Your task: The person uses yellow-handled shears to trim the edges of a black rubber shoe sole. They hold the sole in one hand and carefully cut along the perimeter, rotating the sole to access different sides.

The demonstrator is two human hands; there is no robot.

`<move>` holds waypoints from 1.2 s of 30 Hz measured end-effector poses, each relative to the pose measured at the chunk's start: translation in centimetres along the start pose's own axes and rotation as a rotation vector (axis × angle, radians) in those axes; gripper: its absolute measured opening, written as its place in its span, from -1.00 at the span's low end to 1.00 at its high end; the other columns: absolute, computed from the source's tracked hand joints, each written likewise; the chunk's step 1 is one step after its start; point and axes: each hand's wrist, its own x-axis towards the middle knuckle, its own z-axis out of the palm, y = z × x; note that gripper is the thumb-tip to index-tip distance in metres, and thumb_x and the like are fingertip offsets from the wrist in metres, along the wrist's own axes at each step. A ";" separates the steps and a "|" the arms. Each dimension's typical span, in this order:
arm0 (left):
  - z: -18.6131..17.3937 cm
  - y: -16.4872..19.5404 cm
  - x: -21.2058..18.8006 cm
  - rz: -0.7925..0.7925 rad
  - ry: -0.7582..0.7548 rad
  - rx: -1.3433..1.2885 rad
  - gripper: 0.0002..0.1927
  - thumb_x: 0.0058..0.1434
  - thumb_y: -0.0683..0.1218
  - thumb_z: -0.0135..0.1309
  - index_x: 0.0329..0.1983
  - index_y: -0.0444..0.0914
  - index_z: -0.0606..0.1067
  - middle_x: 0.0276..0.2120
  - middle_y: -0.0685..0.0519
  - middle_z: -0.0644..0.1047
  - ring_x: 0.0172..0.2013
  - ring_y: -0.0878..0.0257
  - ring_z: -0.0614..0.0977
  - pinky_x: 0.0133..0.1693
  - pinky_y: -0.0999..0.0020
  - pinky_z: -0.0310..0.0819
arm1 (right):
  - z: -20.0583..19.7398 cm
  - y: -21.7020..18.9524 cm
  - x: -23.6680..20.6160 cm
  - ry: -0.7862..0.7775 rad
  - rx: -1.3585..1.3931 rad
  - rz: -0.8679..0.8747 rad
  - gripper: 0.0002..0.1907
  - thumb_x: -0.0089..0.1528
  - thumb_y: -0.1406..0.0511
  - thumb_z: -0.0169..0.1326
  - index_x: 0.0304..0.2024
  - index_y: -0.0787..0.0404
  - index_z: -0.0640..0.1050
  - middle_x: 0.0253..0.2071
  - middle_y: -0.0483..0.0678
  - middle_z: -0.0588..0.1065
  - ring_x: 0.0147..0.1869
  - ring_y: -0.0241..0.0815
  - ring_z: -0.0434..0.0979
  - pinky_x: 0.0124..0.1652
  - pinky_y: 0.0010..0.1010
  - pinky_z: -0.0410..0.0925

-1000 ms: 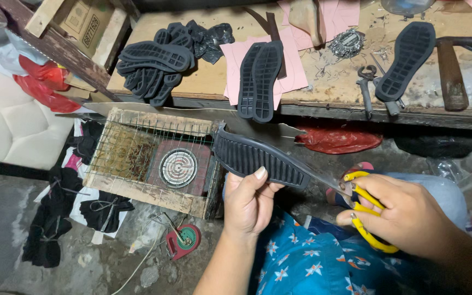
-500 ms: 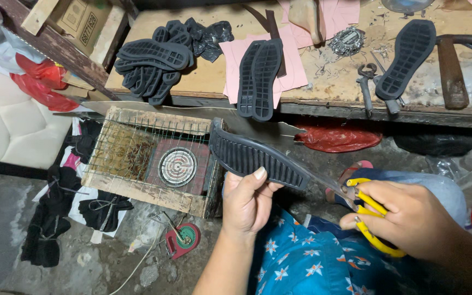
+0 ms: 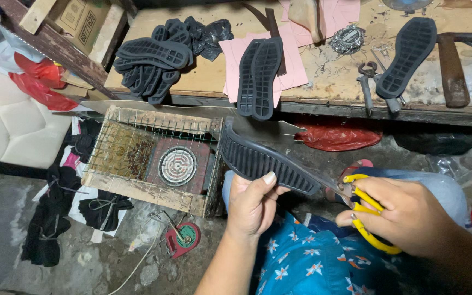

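Left hand [image 3: 253, 201]: fingers clamped on a black ribbed shoe sole [image 3: 266, 161], held tilted in front of the worktop's [image 3: 323, 93] near edge, above the lap. Right hand [image 3: 411, 216]: fingers closed through the yellow handles of scissors [image 3: 363, 210], blades meeting the sole's right end. On the worktop: a pile of black soles [image 3: 154, 63] at the left end; a pair of soles [image 3: 259, 76] on pink paper [image 3: 290, 52]; a single sole [image 3: 408, 54], pincers [image 3: 368, 82] and hammer [image 3: 452, 68] towards the right end. On the floor, left: wire cage [image 3: 154, 158] over a round heater coil [image 3: 177, 166].
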 end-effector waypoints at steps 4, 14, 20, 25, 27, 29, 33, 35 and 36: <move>-0.1 0.0 0.0 0.007 -0.019 0.001 -0.65 0.34 -0.27 0.03 0.20 -0.40 0.43 0.01 -0.12 0.59 -0.03 0.10 0.67 0.00 0.19 0.62 | 0.1 -0.3 -0.1 -0.047 0.043 0.209 -0.58 -0.01 -0.03 0.31 -0.25 0.06 0.62 -0.30 -0.10 0.48 -0.34 -0.17 0.52 -0.40 -0.35 0.40; -0.2 -0.7 -0.3 -0.027 -0.023 0.041 -0.65 0.33 -0.27 0.02 0.18 -0.40 0.45 -0.02 -0.11 0.60 -0.06 0.14 0.68 0.00 0.24 0.61 | 0.2 -0.1 -0.1 0.086 -0.022 -0.012 -0.59 0.05 -0.02 0.30 -0.28 0.12 0.59 -0.23 -0.01 0.48 -0.29 -0.08 0.52 -0.38 -0.33 0.39; -0.6 -0.7 -0.4 -0.032 -0.015 0.045 -0.67 0.32 -0.28 0.02 0.15 -0.41 0.46 -0.04 -0.12 0.61 -0.07 0.13 0.68 0.00 0.22 0.61 | 0.0 0.0 -0.4 0.030 -0.006 -0.025 -0.70 0.04 0.02 0.27 -0.29 -0.02 0.67 -0.27 -0.06 0.49 -0.32 -0.13 0.52 -0.42 -0.34 0.38; -1.0 -0.6 -0.2 -0.032 -0.029 0.070 -0.66 0.30 -0.28 0.02 0.14 -0.43 0.47 -0.05 -0.12 0.61 -0.08 0.13 0.68 0.01 0.23 0.60 | 0.4 0.2 -0.7 0.016 -0.014 0.009 -0.59 0.05 -0.05 0.29 -0.27 0.07 0.63 -0.26 -0.06 0.49 -0.33 -0.12 0.52 -0.42 -0.32 0.36; -1.0 -0.6 -0.2 -0.023 -0.038 0.088 -0.67 0.30 -0.29 0.02 0.14 -0.44 0.47 -0.06 -0.12 0.61 -0.10 0.14 0.67 0.00 0.25 0.58 | 0.6 0.1 -0.6 0.047 -0.010 0.023 -0.50 0.04 -0.06 0.30 -0.23 0.17 0.60 -0.24 -0.05 0.50 -0.32 -0.11 0.53 -0.40 -0.31 0.38; -0.9 -0.6 -0.2 -0.007 -0.053 0.104 -0.67 0.30 -0.30 0.02 0.14 -0.43 0.47 -0.07 -0.10 0.61 -0.11 0.16 0.65 0.00 0.27 0.57 | 0.8 0.0 -0.6 -0.107 0.190 0.531 -0.47 -0.04 0.04 0.36 -0.11 0.15 0.60 -0.30 -0.10 0.51 -0.33 -0.16 0.55 -0.37 -0.35 0.45; -0.7 -0.6 -0.3 -0.046 -0.031 0.105 -0.65 0.25 -0.29 0.02 0.12 -0.41 0.48 -0.08 -0.08 0.61 -0.12 0.17 0.65 -0.02 0.28 0.56 | 0.7 -0.1 -0.4 -0.089 0.304 0.632 -0.46 -0.02 0.10 0.33 -0.04 0.18 0.60 -0.35 -0.14 0.55 -0.33 -0.21 0.57 -0.34 -0.39 0.48; -0.8 -0.5 -0.4 -0.047 -0.043 0.105 -0.65 0.27 -0.29 0.02 0.13 -0.42 0.48 -0.07 -0.08 0.60 -0.11 0.18 0.64 -0.01 0.29 0.55 | 0.6 0.1 -0.3 -0.006 0.137 0.232 -0.50 0.03 0.01 0.31 -0.14 0.17 0.57 -0.27 -0.08 0.52 -0.31 -0.15 0.55 -0.34 -0.36 0.41; -0.8 -0.5 -0.4 -0.050 -0.040 0.103 -0.64 0.25 -0.29 0.02 0.13 -0.42 0.48 -0.07 -0.08 0.60 -0.11 0.18 0.64 -0.01 0.29 0.56 | 0.5 0.2 -0.2 0.035 0.053 0.033 -0.51 0.06 -0.04 0.30 -0.19 0.17 0.56 -0.23 -0.05 0.51 -0.29 -0.13 0.54 -0.34 -0.35 0.37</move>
